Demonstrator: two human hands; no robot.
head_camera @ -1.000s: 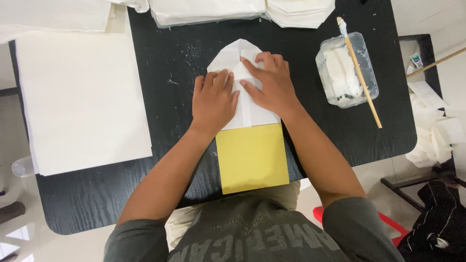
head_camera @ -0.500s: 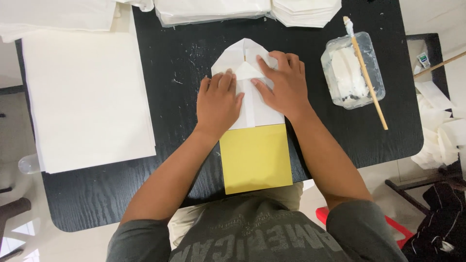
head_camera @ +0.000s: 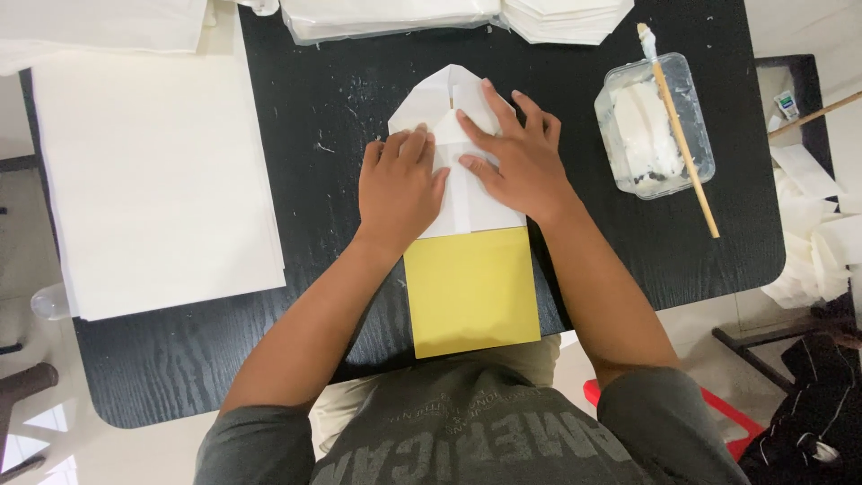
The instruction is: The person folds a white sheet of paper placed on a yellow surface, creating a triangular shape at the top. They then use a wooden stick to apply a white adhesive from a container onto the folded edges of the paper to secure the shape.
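Seen from above: two bare hands press one folded white paper piece (head_camera: pixel 467 193) flat at the centre of a black wood-grain table (head_camera: pixel 224 359). The left hand (head_camera: pixel 400 184) lies palm down w/ fingers close together on the paper's left half; the right hand (head_camera: pixel 521 162) lies w/ fingers spread across its right half, index tip near the pointed top fold. Neither hand pinches anything; both just bear down.

Count: one yellow card (head_camera: pixel 471 292) tucked under the white piece's lower edge, sticking out toward the person and past the table's near edge. One large stack of white sheets (head_camera: pixel 153 180) at the left, well apart from the hands. Two piles of folded white pieces (head_camera: pixel 449 16) along the far edge. One clear plastic tub of white paste (head_camera: pixel 655 126) at the right, w/ one wooden-handled brush (head_camera: pixel 682 144) resting across it, bristle end at the far side.

Surface: table dark, specked w/ white bits near the work. Room: pale tiled floor around; crumpled white paper scraps (head_camera: pixel 813 242) and a 2nd dark surface at far right; red object (head_camera: pixel 718 404) and dark cloth low at right.
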